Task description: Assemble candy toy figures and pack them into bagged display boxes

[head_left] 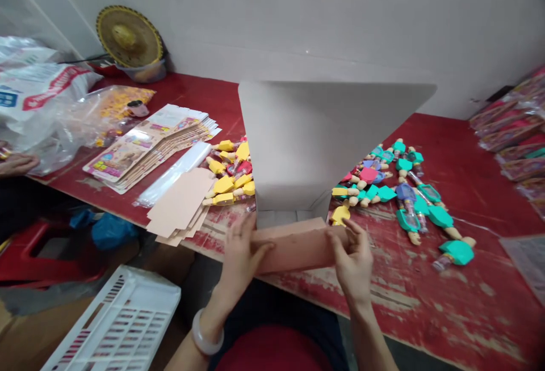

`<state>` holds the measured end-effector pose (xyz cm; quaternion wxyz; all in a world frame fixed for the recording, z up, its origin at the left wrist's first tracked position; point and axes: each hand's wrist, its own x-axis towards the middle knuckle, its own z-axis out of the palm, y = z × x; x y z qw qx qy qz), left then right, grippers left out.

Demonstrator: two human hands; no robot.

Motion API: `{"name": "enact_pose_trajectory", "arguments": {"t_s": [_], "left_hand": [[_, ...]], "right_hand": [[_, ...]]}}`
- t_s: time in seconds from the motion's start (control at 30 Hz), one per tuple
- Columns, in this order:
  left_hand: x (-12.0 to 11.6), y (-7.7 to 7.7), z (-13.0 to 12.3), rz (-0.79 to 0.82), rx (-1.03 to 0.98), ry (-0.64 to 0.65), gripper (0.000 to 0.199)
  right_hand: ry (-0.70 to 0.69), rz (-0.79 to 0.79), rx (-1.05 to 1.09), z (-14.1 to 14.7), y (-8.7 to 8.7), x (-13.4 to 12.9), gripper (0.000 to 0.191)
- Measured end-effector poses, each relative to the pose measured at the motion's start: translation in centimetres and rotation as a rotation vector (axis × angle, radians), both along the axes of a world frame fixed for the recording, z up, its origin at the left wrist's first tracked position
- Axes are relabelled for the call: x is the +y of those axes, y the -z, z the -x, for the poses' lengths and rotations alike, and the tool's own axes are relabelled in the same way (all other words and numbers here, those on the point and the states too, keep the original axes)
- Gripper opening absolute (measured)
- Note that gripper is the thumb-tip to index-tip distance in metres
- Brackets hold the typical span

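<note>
A folded pinkish card piece (293, 249) is gripped at its two ends, level over the front edge of the table. My left hand (239, 254) has its thumb on the near face of the card at the left end, and my right hand (353, 257) pinches the right end. Directly behind it stands an open carton (315, 133) with a tall pale back panel and a white inside. Whether the card touches the carton cannot be made out. Flat pinkish card sheets (181, 201) lie left of my left hand.
Small yellow toy pieces (225, 184) lie left of the carton, teal ones (440, 216) right. Further left are printed cards (149, 144), clear plastic sleeves (174, 172) and bags (38, 87). Packed goods (515, 133) are stacked right. A white basket (123, 320) stands below; another person's hand (17, 164) is far left.
</note>
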<state>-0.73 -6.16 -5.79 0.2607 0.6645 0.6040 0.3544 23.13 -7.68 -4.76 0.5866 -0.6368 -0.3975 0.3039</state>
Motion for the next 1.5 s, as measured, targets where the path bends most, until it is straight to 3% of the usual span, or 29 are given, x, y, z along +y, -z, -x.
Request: {"name": "enact_pose_trajectory", "arguments": {"t_s": [0.07, 0.13, 0.2, 0.3, 0.37, 0.43, 0.5, 0.57, 0.67, 0.73, 0.8, 0.9, 1.03, 1.13, 1.27, 1.37, 1.5], "left_hand": [[-0.1, 0.8, 0.2, 0.023, -0.147, -0.231, 0.081], [-0.3, 1.0, 0.2, 0.151, -0.394, -0.307, 0.093], [-0.5, 0.4, 0.1, 0.321, -0.679, -0.275, 0.096], [-0.3, -1.2, 0.2, 0.552, -0.974, -0.018, 0.097], [0.4, -1.9, 0.4, 0.572, -0.93, 0.136, 0.1], [1.4, -2.0, 0.4, 0.465, -0.747, 0.172, 0.104], [2.3, -1.6, -0.3, 0.305, -0.571, 0.114, 0.111], [2.5, -1.0, -1.4, 0.154, -0.52, -0.014, 0.114], [1.6, 0.1, -3.5, 0.002, -0.671, -0.162, 0.089], [0.7, 1.1, -4.6, -0.04, -0.729, -0.182, 0.061], [0.1, 2.4, -5.2, -0.067, -0.669, -0.19, 0.047], [0.6, 4.9, -5.4, -0.059, -0.569, -0.255, 0.051], [3.3, 7.2, -4.7, 0.161, -0.624, -0.317, 0.068], [5.6, 7.2, -4.5, 0.199, -0.674, -0.314, 0.075], [7.5, 6.4, -4.8, 0.127, -0.625, -0.245, 0.078], [7.6, 6.4, -5.2, 0.075, -0.492, -0.214, 0.078], [6.4, 6.8, -6.0, -0.177, -0.283, -0.339, 0.087]], "right_hand": [[0.103, -0.018, 0.155, 0.2, 0.4, 0.0, 0.067], [0.145, -0.025, 0.239, 0.5, 0.9, -0.1, 0.066], [0.151, -0.025, 0.197, 0.7, 1.3, -0.3, 0.055], [0.027, 0.048, 0.013, 0.3, 1.1, -0.6, 0.048], [-0.044, 0.069, -0.108, -0.3, 0.4, -0.7, 0.051], [-0.065, 0.038, -0.207, -0.8, -0.5, -0.5, 0.047], [-0.043, -0.016, -0.261, -1.1, -1.2, -0.1, 0.043], [-0.026, -0.044, -0.231, -1.0, -1.3, 0.3, 0.042], [0.006, -0.023, -0.061, -0.7, 0.1, 0.9, 0.043], [0.056, 0.003, 0.062, -0.8, 2.0, 1.1, 0.045], [0.092, 0.039, 0.111, -1.2, 3.9, 1.1, 0.047], [0.071, 0.101, 0.08, -1.9, 6.0, 1.4, 0.05], [0.051, 0.152, 0.059, -2.1, 6.9, 3.1, 0.061], [0.09, 0.189, -0.11, -1.8, 7.2, 5.7, 0.061], [0.096, 0.241, -0.255, -1.4, 8.1, 8.7, 0.037], [0.066, 0.248, -0.257, -1.5, 8.7, 9.7, 0.03], [0.085, 0.242, -0.266, -1.3, 9.0, 10.1, 0.037]]}}
